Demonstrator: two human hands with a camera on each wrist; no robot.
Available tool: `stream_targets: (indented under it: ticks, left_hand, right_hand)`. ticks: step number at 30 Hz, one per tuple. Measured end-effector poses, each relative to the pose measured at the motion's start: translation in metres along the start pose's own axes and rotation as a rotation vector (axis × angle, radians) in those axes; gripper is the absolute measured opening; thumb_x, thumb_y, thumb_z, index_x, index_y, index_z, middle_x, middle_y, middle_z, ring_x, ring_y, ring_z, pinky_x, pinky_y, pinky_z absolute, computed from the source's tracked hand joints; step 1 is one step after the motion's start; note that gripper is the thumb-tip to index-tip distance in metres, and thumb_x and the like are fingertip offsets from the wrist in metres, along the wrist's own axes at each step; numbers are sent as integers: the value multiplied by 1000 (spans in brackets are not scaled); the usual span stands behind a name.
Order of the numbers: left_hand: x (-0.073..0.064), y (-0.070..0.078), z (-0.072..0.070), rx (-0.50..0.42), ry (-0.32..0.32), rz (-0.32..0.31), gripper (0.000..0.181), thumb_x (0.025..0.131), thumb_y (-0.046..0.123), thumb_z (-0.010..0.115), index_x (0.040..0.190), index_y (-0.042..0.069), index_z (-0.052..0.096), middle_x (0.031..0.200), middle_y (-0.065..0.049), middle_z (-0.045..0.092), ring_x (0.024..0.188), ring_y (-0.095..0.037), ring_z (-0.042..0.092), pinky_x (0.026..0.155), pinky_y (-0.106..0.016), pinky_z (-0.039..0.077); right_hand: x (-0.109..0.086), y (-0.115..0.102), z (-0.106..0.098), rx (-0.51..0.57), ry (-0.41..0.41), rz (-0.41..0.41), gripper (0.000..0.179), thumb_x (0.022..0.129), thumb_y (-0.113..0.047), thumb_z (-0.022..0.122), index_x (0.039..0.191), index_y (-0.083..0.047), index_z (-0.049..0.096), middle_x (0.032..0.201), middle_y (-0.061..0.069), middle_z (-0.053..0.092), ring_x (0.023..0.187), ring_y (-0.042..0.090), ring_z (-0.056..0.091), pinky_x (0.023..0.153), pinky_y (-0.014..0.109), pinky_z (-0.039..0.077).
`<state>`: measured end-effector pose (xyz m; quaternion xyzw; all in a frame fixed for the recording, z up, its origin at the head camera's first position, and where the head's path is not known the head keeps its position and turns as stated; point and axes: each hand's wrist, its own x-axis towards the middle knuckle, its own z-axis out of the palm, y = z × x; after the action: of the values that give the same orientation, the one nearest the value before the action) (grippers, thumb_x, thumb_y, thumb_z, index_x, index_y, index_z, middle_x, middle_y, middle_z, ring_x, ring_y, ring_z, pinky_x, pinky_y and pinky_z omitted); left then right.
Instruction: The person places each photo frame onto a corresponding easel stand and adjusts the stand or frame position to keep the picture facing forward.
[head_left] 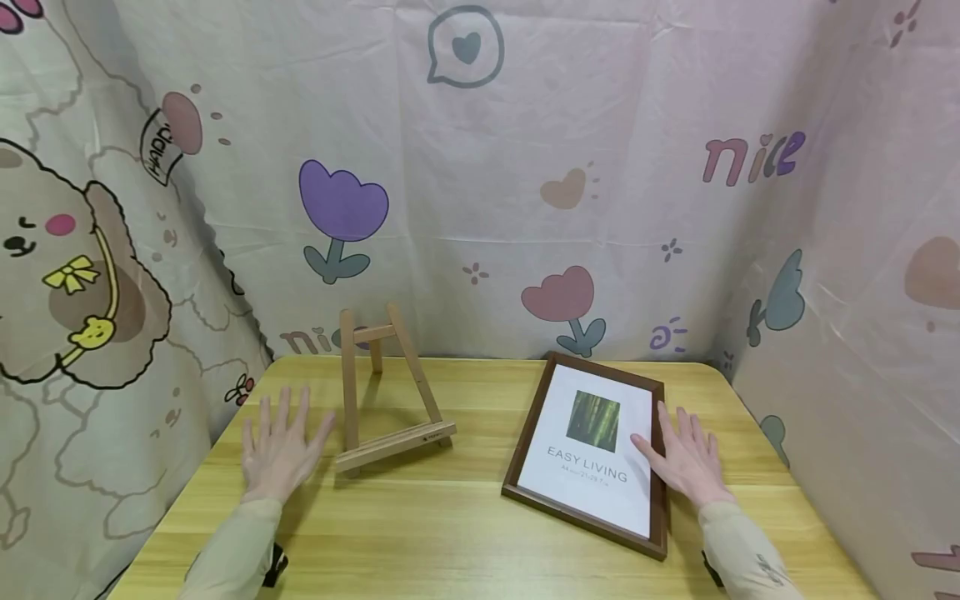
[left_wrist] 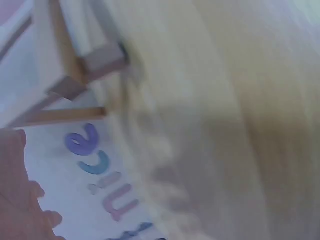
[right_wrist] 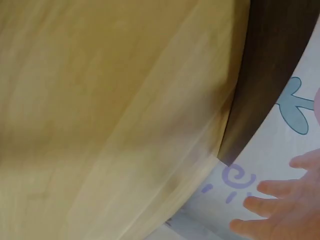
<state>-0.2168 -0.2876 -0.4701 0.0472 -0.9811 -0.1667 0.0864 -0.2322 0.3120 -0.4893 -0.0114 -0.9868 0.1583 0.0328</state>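
Note:
A small wooden easel (head_left: 395, 442) stands left of centre on the table, and its legs also show in the left wrist view (left_wrist: 60, 55). My left hand (head_left: 279, 454) is just left of it, fingers spread and holding nothing. To the right lies a brown picture frame (head_left: 585, 526), tilted on the tabletop, with a white sheet (head_left: 600, 492) printed "EASY LIVING" and a green picture. My right hand (head_left: 686, 458) is over the frame's right edge, its thumb overlapping the sheet and its fingers spread. In the right wrist view the frame's dark side (right_wrist: 265, 70) appears beyond the fingers (right_wrist: 280, 205).
The table (head_left: 420, 533) has a yellow wood-grain top. Printed curtains (head_left: 465, 183) hang behind it and at both sides, close to its back edge. Dark wrist straps (head_left: 276, 567) show under the sleeves.

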Motion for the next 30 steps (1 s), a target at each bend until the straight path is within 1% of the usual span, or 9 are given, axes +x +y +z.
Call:
stream_targets:
  ticks: [4, 7, 11, 14, 18, 20, 24, 27, 30]
  left_hand:
    - [-3, 13, -7, -10, 35, -14, 83, 103, 66, 21, 163, 16, -5, 168, -18, -13, 153, -48, -15, 119, -70, -15]
    - [-5, 25, -9, -17, 63, -11, 85, 103, 66, 22, 162, 12, -7, 168, -17, -15, 154, -48, -13, 119, -70, -13]
    - [-9, 43, -10, -44, 102, 13, 88, 103, 64, 26, 161, 7, -8, 167, -17, -17, 155, -47, -10, 120, -71, -8]
    - [-12, 60, -8, -49, 116, 41, 90, 103, 63, 30, 161, 3, -3, 167, -18, -17, 156, -46, -6, 122, -69, -6]
    - [-13, 83, 0, -33, 121, 96, 89, 103, 62, 33, 161, 2, 2, 169, -18, -12, 156, -44, -4, 124, -66, -5]
    - [-13, 95, 6, -23, 115, 129, 89, 103, 62, 35, 162, 3, 3, 169, -17, -10, 157, -42, -4, 125, -64, -4]
    - [-13, 120, 21, -18, 117, 193, 88, 102, 61, 39, 162, 4, 7, 170, -17, -3, 158, -40, 0, 127, -61, 1]
    - [-14, 138, 34, -37, 124, 239, 89, 100, 59, 45, 161, 4, 12, 170, -19, 6, 157, -40, 6, 127, -60, 6]
    - [-14, 154, 45, -64, 103, 273, 90, 99, 59, 48, 161, 4, 14, 169, -20, 11, 157, -39, 10, 128, -59, 9]
  right_hand:
    - [-2, -1, -4, -6, -25, 2, 100, 96, -71, 42, 160, 1, 15, 158, 42, 14, 144, 63, 13, 114, 79, 10]
    - [-4, -1, -6, -11, -43, 4, 101, 96, -70, 44, 159, 3, 15, 157, 44, 17, 142, 65, 16, 113, 80, 12]
    - [-6, -2, -8, -20, -76, 10, 102, 96, -70, 45, 159, 4, 15, 155, 45, 19, 140, 66, 20, 112, 80, 14]
    - [-8, -2, -9, -26, -105, 11, 103, 96, -71, 44, 158, 5, 14, 155, 45, 20, 139, 66, 23, 112, 80, 17]
    - [-11, -2, -10, -12, -142, 3, 105, 96, -71, 44, 157, 8, 13, 153, 46, 23, 138, 66, 27, 111, 79, 22]
    - [-12, -1, -10, 14, -162, 2, 107, 95, -69, 48, 157, 10, 12, 153, 46, 23, 138, 66, 26, 111, 77, 25]
    - [-13, 1, -9, 78, -198, 12, 111, 93, -66, 55, 156, 12, 8, 152, 48, 21, 138, 65, 25, 111, 75, 29]
    - [-13, 1, -9, 123, -225, 35, 114, 92, -65, 57, 155, 14, 6, 153, 49, 16, 140, 66, 20, 113, 74, 26]
    - [-13, 1, -9, 153, -243, 53, 114, 93, -64, 57, 155, 15, 3, 154, 49, 12, 142, 66, 14, 115, 75, 22]
